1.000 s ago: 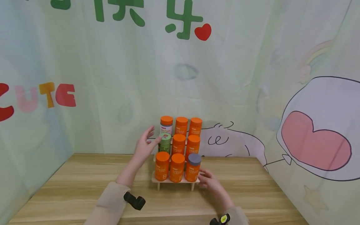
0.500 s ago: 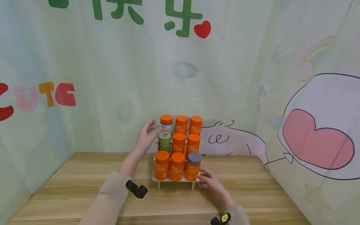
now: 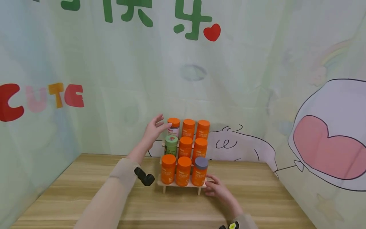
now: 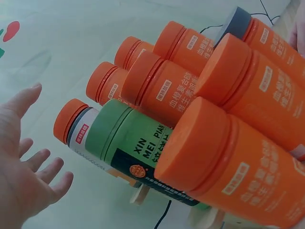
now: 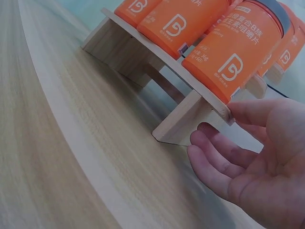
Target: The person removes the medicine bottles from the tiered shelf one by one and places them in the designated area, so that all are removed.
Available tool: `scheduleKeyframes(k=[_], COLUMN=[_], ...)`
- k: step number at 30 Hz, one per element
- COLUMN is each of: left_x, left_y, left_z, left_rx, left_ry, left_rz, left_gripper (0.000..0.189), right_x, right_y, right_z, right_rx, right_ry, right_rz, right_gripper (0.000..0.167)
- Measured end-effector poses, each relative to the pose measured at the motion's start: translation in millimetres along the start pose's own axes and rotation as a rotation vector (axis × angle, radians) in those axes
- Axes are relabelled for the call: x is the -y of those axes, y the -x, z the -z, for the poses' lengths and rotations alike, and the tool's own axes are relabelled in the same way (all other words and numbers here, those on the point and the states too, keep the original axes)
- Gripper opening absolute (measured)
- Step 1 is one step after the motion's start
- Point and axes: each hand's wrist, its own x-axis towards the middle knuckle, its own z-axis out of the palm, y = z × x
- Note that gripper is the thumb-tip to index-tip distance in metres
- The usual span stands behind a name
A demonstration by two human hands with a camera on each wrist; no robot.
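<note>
A small wooden tiered display rack (image 3: 183,184) holds three rows of jars, mostly orange. My left hand (image 3: 154,130) is beside the white-labelled jar (image 3: 173,131) with an orange lid, at the back left. In the left wrist view its fingers are spread, with a gap between hand and jar. Just in front of that jar stands a green jar (image 4: 133,138). My right hand (image 5: 257,157) is at the right end of the lowest shelf, thumb and forefinger pinching its corner. Above it stands an orange jar (image 3: 199,173) with a grey lid.
The rack stands on a wood-grain table (image 3: 246,197), near its back edge. Behind it hangs a printed pale green cloth (image 3: 137,73), which also covers the sides. The jars stand close together in their rows.
My left hand has moved back and up, from beside the green jar to beside the white-labelled jar. The right hand stays at the shelf end. The head view has shifted slightly.
</note>
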Motion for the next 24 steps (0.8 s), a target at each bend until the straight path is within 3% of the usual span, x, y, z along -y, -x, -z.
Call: scheduleKeyframes(k=[9,24], left_x=[0.3,14.7], left_y=[-14.3,-18.1], left_z=[-9.8,-21.4], left_rx=[0.030,0.019], left_ry=[-0.079,-0.065], left_rz=[0.042,0.081], left_gripper=[0.083,0.083], right_x=[-1,-2], right_y=[1.7,0.3], right_z=[3,2], right_rx=[0.030,0.039], right_ry=[-0.047,-0.079], right_rz=[-0.018,-0.031], right_gripper=[0.058,0.055])
